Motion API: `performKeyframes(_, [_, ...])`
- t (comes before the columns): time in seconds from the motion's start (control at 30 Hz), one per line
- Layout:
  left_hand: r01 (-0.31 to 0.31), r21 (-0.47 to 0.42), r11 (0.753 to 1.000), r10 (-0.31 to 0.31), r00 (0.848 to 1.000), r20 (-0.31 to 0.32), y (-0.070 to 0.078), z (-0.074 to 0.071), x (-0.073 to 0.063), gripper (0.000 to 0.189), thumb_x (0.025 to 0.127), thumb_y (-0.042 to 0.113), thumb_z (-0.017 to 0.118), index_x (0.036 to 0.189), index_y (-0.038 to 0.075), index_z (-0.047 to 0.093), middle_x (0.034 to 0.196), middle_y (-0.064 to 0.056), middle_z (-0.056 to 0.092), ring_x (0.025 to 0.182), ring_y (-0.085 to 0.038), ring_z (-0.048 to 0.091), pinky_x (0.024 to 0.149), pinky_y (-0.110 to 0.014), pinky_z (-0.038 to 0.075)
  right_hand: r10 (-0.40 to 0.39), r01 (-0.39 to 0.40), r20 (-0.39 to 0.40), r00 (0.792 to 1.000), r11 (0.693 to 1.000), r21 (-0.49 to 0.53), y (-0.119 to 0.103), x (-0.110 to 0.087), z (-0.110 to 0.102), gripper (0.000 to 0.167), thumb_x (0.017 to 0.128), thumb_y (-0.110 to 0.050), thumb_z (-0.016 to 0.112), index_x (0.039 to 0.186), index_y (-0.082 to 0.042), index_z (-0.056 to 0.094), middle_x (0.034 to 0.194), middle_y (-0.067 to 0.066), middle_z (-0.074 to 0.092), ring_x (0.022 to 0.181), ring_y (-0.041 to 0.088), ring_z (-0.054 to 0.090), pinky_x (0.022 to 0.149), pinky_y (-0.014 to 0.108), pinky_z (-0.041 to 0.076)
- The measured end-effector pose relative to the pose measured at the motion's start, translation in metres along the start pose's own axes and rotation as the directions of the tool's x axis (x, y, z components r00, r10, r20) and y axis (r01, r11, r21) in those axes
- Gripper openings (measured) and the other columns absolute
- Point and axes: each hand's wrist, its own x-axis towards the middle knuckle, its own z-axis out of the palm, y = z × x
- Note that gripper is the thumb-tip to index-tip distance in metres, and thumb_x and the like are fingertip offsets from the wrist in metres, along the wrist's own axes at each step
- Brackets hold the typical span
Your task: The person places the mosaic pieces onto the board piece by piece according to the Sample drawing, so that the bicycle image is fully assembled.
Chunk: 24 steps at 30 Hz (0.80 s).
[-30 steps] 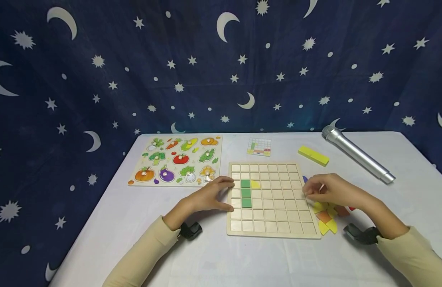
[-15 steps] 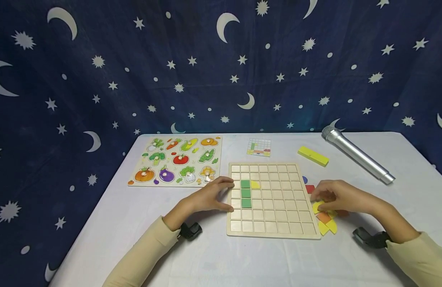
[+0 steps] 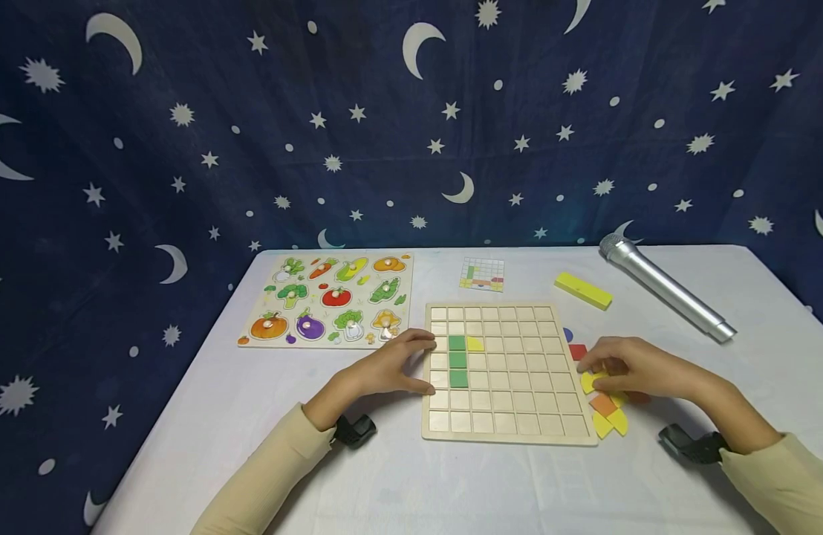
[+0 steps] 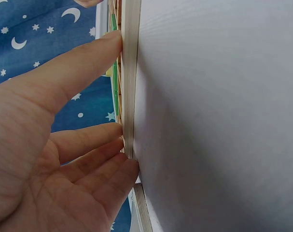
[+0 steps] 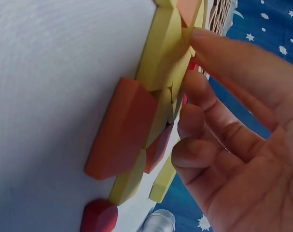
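Observation:
A wooden grid board (image 3: 508,416) lies flat, with several green squares (image 3: 458,360) in one column and a yellow quarter-round piece (image 3: 475,344) beside the top one. My left hand (image 3: 381,369) rests its thumb and fingertips against the board's left edge (image 4: 131,72), fingers fairly straight. Over the loose pieces at the board's right side, my right hand (image 3: 642,368) has bent fingers. In the right wrist view its thumb touches a yellow piece (image 5: 186,39); whether the fingers pinch it is hidden. An orange square (image 3: 602,405) and more yellow pieces (image 3: 616,421) lie below that hand.
A small pattern card (image 3: 482,274) lies behind the board. The vegetable puzzle (image 3: 331,299) is at the back left. A yellow block (image 3: 583,290) and a silver microphone (image 3: 668,286) lie at the back right. A red piece (image 3: 578,352) and a blue piece (image 3: 568,335) sit near the board's right edge.
My right hand has moved right and slightly down from the board's right edge to the loose pieces, uncovering the red piece. The left hand has stayed at the board's left edge.

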Motion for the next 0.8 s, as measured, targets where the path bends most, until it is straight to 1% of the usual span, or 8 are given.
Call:
performKeyframes(0.2, [0.004, -0.004, 1.000, -0.004, 1.000, 0.002, -0.0004, 0.0001, 0.0002, 0.072, 0.080, 0.024, 0.082, 0.138, -0.003, 0.050, 0.149, -0.012, 0.040, 0.140, -0.029, 0.034, 0.115, -0.045, 0.028, -0.018, 0.018, 0.006, 1.000, 1.000, -0.016, 0.0012, 0.0000, 0.0004, 0.029, 0.077, -0.017, 0.081, 0.104, -0.009, 0.073, 0.083, -0.006, 0.053, 0.070, 0.008, 0.043, 0.056, 0.023, 0.036])
performKeyframes(0.47, [-0.010, 0.001, 1.000, 0.010, 1.000, 0.000, -0.0015, 0.0005, 0.0011, 0.071, 0.080, 0.024, 0.082, 0.138, -0.003, 0.051, 0.148, -0.013, 0.041, 0.139, -0.029, 0.036, 0.115, -0.044, 0.029, 0.045, -0.046, -0.022, 0.999, 0.997, -0.066, -0.0002, 0.0017, 0.0031, 0.034, 0.076, -0.020, 0.082, 0.106, -0.009, 0.073, 0.084, -0.008, 0.053, 0.074, 0.008, 0.043, 0.060, 0.022, 0.038])
performKeyframes(0.6, [-0.007, 0.003, 1.000, 0.007, 1.000, 0.001, -0.0020, 0.0005, 0.0010, 0.071, 0.080, 0.025, 0.082, 0.138, -0.003, 0.050, 0.148, -0.013, 0.040, 0.139, -0.029, 0.036, 0.115, -0.044, 0.029, 0.048, -0.051, -0.036, 0.998, 0.996, -0.072, 0.0000, 0.0015, 0.0033, 0.034, 0.075, -0.020, 0.083, 0.106, -0.009, 0.073, 0.084, -0.008, 0.053, 0.074, 0.008, 0.043, 0.060, 0.022, 0.037])
performKeyframes(0.8, [-0.004, -0.001, 1.000, 0.004, 1.000, -0.001, -0.0014, 0.0005, 0.0006, 0.072, 0.081, 0.025, 0.081, 0.139, -0.002, 0.050, 0.148, -0.013, 0.040, 0.140, -0.029, 0.035, 0.115, -0.045, 0.029, 0.046, -0.049, -0.044, 0.998, 0.997, -0.065, -0.0004, 0.0008, 0.0036, 0.032, 0.077, -0.018, 0.082, 0.106, -0.007, 0.071, 0.081, -0.007, 0.051, 0.072, 0.007, 0.044, 0.059, 0.022, 0.039])
